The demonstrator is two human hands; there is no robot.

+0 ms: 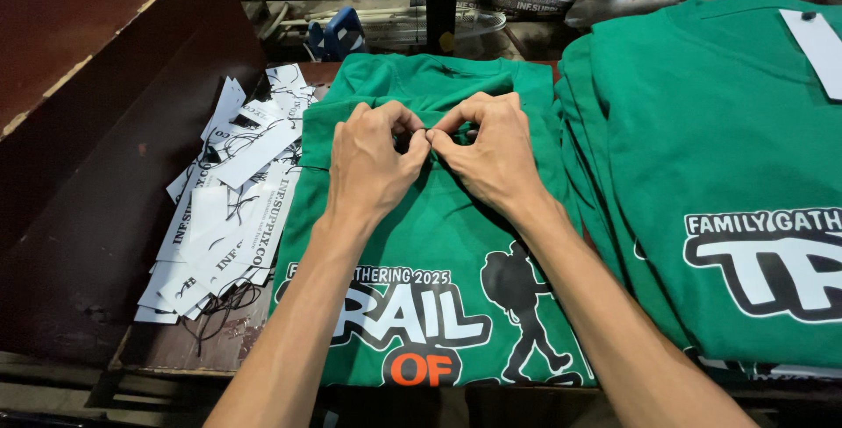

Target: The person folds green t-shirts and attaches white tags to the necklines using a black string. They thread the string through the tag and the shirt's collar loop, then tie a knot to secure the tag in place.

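Note:
A green T-shirt [438, 226] with a white, black and orange print lies flat on a dark wooden table, collar away from me. My left hand [373, 160] and my right hand [491, 152] rest on its upper chest, fingertips pinched together just below the collar. Both pinch the green fabric at one spot; anything small held between the fingers is hidden.
A pile of white paper hang tags with black strings [224, 209] lies left of the shirt. A stack of matching green shirts [728, 174] sits on the right, a white tag [816, 42] on top. A dark wooden panel [96, 103] rises at left.

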